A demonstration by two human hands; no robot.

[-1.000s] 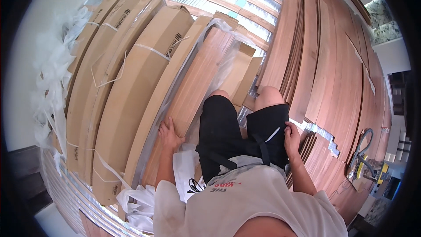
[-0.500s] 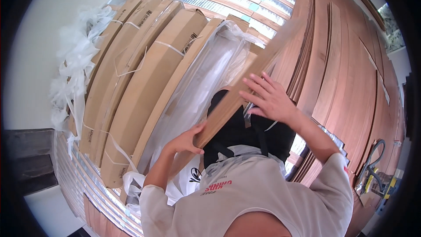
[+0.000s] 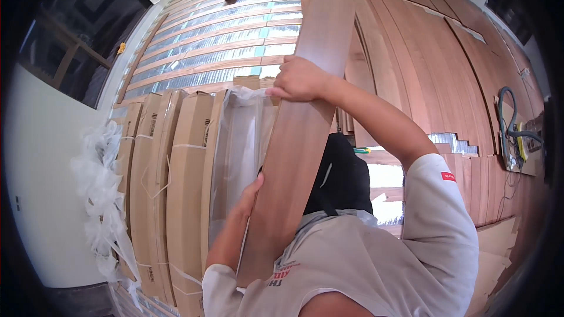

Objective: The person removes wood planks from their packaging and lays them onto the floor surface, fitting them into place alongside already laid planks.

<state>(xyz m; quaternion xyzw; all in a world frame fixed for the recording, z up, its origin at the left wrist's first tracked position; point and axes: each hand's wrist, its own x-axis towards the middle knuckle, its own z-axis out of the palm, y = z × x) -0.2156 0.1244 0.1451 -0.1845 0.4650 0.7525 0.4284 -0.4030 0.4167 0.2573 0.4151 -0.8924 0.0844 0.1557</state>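
A long reddish-brown wooden floorboard (image 3: 298, 158) slants up in front of my body, its broad face toward me and its lower end against my shirt. My right hand (image 3: 299, 79) lies across the upper part, fingers curled over the board's left edge. Lower down, my left hand (image 3: 251, 191) grips the same left edge, the thumb showing on the side and the other fingers hidden behind the wood. Beside the board on the left is an opened carton (image 3: 218, 158) lined with white plastic wrap (image 3: 244, 126).
Several long cardboard cartons (image 3: 185, 199) with straps lie side by side at the left, next to crumpled white plastic (image 3: 103, 199). Beyond are wooden battens over silver foil (image 3: 205, 53). Laid floorboards (image 3: 405, 70) spread to the right; a hose (image 3: 504, 111) and tool lie at far right.
The board has turned from edge-on to showing its broad face and stands more upright. My right hand has moved up and wrapped over its left edge. The head view has shifted.
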